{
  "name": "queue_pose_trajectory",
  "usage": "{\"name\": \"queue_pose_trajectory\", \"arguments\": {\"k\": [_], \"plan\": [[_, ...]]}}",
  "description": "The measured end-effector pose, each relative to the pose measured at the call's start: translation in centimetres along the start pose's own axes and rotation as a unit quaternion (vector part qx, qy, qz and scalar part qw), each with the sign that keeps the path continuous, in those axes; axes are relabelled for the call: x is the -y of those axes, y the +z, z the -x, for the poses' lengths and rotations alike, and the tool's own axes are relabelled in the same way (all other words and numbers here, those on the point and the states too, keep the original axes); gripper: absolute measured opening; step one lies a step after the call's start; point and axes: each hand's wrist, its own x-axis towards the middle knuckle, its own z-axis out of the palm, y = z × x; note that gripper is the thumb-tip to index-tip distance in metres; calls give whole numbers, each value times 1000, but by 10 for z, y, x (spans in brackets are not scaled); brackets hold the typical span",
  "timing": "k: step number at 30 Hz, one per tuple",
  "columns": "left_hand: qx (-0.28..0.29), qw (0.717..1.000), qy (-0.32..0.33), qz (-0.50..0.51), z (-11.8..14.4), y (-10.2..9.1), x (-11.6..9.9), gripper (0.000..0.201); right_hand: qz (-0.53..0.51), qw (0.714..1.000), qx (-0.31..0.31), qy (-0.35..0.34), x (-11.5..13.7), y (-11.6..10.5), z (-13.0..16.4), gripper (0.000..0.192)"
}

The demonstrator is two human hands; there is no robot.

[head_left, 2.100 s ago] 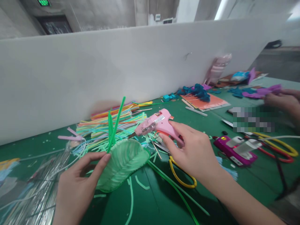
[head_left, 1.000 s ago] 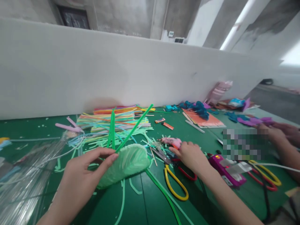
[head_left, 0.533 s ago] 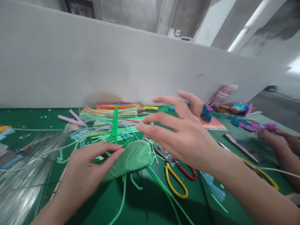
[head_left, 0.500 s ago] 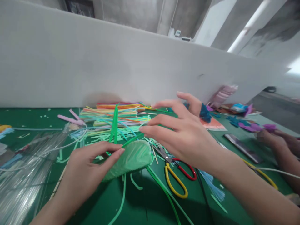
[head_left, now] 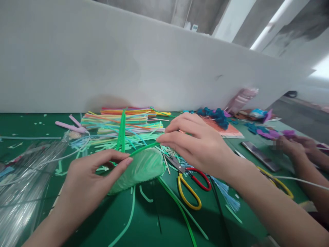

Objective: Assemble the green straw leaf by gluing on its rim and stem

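Note:
My left hand (head_left: 88,180) grips the near end of a pale green woven leaf shape (head_left: 140,168) that rests on the green table (head_left: 154,223). Bright green strips (head_left: 121,132) stick up from the leaf beside my left fingers. My right hand (head_left: 197,144) hovers just past the leaf's far end, with finger and thumb pinched on the tip of one green strip (head_left: 144,148) that bends over the leaf.
A pile of coloured strips (head_left: 123,123) lies behind the leaf against a white partition (head_left: 102,61). Scissors with yellow and red handles (head_left: 189,185) lie under my right wrist. Clear plastic wrapping (head_left: 23,181) sits at the left. Another person's hands (head_left: 295,147) work at the right.
I set the pink glue gun down at the right. My right hand came back over the leaf, lowered and pinched the green strip, bending it down. My left hand kept its hold.

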Motion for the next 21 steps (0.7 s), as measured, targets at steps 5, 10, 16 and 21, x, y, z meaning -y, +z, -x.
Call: {"name": "queue_pose_trajectory", "arguments": {"k": [5, 10, 16, 21], "plan": [[-9, 1000, 10, -5, 0, 0, 1, 21, -32, 998, 7, 54, 1, 8, 11, 22], [-9, 999, 29, -22, 1, -1, 2, 20, -69, 996, -29, 57, 2, 14, 21, 21], [3, 999, 4, -46, -1, -2, 3, 24, -115, 989, -90, 35, -1, 27, 25, 18], [42, 998, -12, -55, -3, -6, 2, 31, -126, 985, -109, 45, -3, 33, 28, 17]]}}
